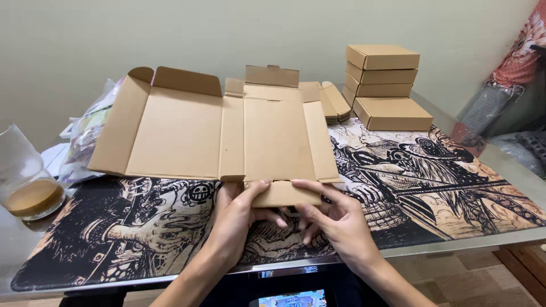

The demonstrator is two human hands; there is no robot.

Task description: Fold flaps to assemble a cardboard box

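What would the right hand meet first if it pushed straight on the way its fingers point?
The right hand points up and left, fingertips already on the near flap of the flat brown cardboard box blank. Straight on it would likely meet the left hand, though depth is unclear.

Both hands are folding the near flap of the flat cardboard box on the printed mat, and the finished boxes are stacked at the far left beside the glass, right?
Not quite. The head view shows the finished boxes stacked at the far right, away from the glass on the left. The rest holds: the left hand and right hand fold the near flap of the flat box on the mat.
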